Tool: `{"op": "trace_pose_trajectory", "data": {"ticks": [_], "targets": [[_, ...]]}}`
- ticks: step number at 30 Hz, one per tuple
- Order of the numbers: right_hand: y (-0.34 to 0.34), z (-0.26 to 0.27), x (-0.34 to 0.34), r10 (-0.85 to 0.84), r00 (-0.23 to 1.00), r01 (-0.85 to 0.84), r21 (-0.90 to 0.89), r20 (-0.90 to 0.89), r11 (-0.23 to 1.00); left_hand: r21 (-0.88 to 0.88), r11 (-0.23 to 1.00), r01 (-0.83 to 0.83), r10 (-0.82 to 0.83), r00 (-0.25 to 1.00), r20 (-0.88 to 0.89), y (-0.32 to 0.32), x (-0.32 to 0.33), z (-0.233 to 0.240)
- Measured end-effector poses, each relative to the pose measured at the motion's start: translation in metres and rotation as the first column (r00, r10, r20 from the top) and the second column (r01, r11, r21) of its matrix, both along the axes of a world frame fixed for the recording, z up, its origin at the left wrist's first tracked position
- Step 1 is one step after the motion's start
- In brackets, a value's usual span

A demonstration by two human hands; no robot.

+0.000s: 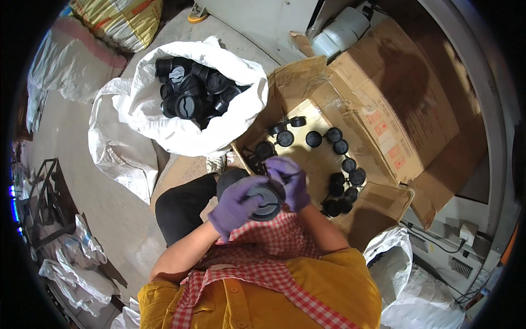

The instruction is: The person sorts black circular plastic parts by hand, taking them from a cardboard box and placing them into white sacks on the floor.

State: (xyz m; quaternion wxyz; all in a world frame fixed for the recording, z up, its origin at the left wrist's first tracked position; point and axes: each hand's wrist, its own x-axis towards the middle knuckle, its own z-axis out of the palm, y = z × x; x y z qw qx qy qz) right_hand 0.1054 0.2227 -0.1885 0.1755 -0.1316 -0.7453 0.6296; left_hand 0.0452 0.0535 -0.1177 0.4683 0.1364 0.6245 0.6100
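Observation:
My left hand (235, 205), in a purple glove, grips a round black plastic capped part (268, 204) above my lap. The part's flat grey-black face with a curved slot is turned up toward me. At its far right edge my right hand (291, 181), also gloved in purple, has its fingers pinched together against the dark rim. Exactly what lies between those fingertips is hidden. Just beyond both hands, an open cardboard box (328, 164) holds several black round caps (314, 139) with small straps, scattered on its bottom.
At the upper left a white woven sack (144, 127) stands open, filled with black threaded plastic parts (189, 92). Box flaps (394, 98) spread to the right. Another white sack (423, 296) sits lower right, near a power plug (467, 233) and cables. Plastic bags (78, 271) lie at left.

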Motion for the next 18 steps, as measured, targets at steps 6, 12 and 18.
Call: {"op": "trace_pose_trajectory", "data": {"ticks": [6, 12, 18], "targets": [[-0.018, -0.041, -0.033, -0.147, 0.988, 0.144, -0.072, -0.048, 0.987, -0.446, 0.881, 0.159, -0.465, 0.471, -0.750, 0.011, -0.019, 0.011], [0.038, -0.128, -0.022, -0.343, 0.876, 0.231, 0.331, 0.338, 0.915, -0.825, 0.553, 0.111, -0.760, 0.473, -0.446, 0.007, 0.006, 0.021], [0.072, -0.197, -0.027, -0.141, 0.558, -0.314, 0.366, 0.818, 0.876, -0.311, 0.930, -0.198, -0.231, 0.343, -0.911, -0.014, -0.097, 0.068]]}}
